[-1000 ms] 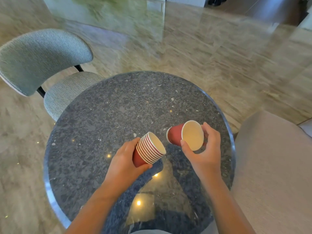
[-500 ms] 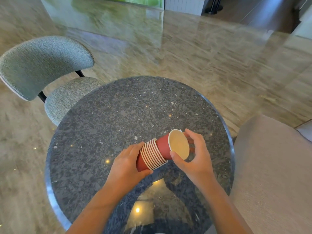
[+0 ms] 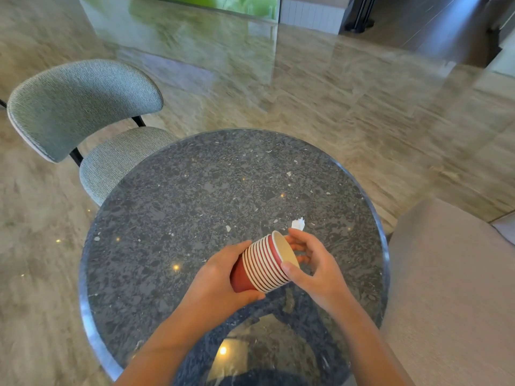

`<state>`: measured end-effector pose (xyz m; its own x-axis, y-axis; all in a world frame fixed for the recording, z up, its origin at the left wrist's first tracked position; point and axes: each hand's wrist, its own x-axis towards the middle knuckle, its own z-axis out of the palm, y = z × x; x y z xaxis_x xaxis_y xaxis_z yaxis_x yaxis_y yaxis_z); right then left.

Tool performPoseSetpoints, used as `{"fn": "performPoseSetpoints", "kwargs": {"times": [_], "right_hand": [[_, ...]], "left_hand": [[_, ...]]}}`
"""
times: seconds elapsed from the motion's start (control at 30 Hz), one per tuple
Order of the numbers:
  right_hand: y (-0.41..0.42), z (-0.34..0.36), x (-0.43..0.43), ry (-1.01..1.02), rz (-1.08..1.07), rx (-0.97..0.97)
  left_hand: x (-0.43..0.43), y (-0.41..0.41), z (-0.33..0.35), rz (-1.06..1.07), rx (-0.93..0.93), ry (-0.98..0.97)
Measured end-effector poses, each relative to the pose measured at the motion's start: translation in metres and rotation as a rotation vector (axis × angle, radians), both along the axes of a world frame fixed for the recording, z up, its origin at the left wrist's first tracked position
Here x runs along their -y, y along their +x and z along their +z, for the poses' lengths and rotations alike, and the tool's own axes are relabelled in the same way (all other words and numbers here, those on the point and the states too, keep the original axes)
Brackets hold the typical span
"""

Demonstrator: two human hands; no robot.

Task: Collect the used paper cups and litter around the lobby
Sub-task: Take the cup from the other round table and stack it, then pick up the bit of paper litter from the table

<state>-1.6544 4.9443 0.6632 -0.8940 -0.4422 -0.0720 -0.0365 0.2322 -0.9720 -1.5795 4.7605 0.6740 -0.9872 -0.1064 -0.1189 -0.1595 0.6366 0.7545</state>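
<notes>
Pressed together since before: nested stack of red paper cups (image 3: pixel 264 264), base gripped by left hand (image 3: pixel 220 275), rim pinched by right hand (image 3: pixel 317 270). Light, crushable; hold walls gently.

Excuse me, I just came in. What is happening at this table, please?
A person is clearing a round stone table. The left hand grips a stack of red paper cups, held on its side above the table. The right hand holds the rim at the stack's open end. A small white paper scrap lies on the table just beyond the right hand, not yet picked up.
</notes>
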Motion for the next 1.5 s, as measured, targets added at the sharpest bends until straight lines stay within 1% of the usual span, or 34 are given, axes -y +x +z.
{"fn": "performPoseSetpoints", "kwargs": {"times": [0.37,0.8,1.03,1.13,1.3,1.5], "right_hand": [[0.003,0.0,-0.005,0.007,0.065,0.008],[0.004,-0.007,-0.001,0.003,0.086,0.048],[-0.008,-0.02,-0.001,-0.043,0.051,0.158],[-0.016,-0.03,-0.007,0.001,-0.019,0.157],[-0.039,-0.061,-0.019,0.207,-0.112,0.15],[-0.079,-0.089,-0.018,0.357,-0.194,0.095]], "left_hand": [[-0.004,0.003,0.007,-0.017,-0.019,-0.008],[-0.001,0.003,-0.004,-0.013,0.005,0.039],[0.002,0.0,-0.02,0.064,0.054,0.122],[0.007,-0.002,-0.027,0.133,0.07,0.162],[0.018,-0.006,-0.035,0.184,0.1,0.17],[0.026,-0.016,-0.043,0.22,0.132,0.152]]}}
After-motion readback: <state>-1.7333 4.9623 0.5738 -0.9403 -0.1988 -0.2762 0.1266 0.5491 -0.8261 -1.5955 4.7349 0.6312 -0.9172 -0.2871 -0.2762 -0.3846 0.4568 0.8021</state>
